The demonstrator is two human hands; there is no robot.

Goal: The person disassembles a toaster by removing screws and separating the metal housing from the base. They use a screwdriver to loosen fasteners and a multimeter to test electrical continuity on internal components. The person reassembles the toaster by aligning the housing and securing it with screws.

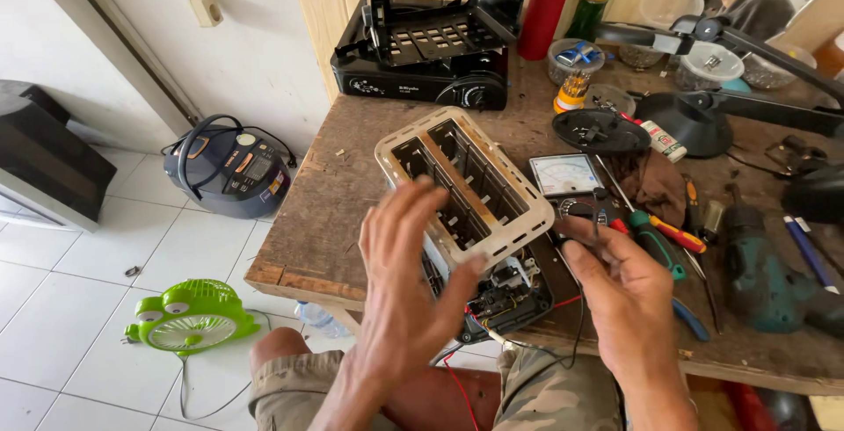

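Note:
An opened toaster chassis (475, 167), cream-coloured with two slots and exposed wiring at its near end, lies tilted on the wooden workbench (325, 220). My left hand (406, 282) rests against the toaster's near side, fingers spread, thumb on its rim. My right hand (620, 286) hovers at the toaster's right, fingers apart, next to black and red wires. An analog multimeter (567, 176) lies just beyond it.
Screwdrivers (668, 233), pliers and a green drill (765, 277) lie at the right. A black gas stove (422, 53), red flask (547, 5), jars and a black desk lamp (703, 115) stand behind. On the floor are a rice cooker (230, 167) and a green fan (189, 317). Another person sits far right.

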